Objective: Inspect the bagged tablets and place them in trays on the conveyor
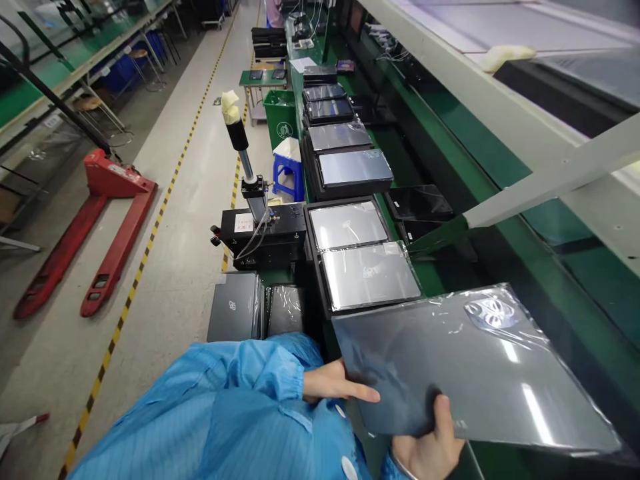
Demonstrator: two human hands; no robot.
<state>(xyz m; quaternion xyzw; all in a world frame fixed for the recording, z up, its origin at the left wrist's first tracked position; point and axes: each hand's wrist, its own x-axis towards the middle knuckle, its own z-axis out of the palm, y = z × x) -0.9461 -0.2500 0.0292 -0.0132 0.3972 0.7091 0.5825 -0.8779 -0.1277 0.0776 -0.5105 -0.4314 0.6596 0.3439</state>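
Note:
A thin dark grey laptop (pixel 465 360) wrapped in clear film is held tilted in front of me, its glossy face up. My left hand (pixel 343 385) is closed on its near left edge, one finger lying on the top face and the rest hidden beneath. Along the near edge, my right hand (pixel 435 443) grips it with the thumb on top; the other fingers are largely out of sight below. Just beyond it, a black tray (pixel 327 293) bears two silvery film-wrapped laptops (pixel 370 273) with logos.
More loaded trays (pixel 345 173) line the green bench ahead. To the left are a black fixture with an upright cylinder (pixel 255 200) and a stack of grey laptops (pixel 233 310). A white shelf brace (pixel 550 180) slants in at right. A red pallet jack (pixel 117 200) stands across the aisle.

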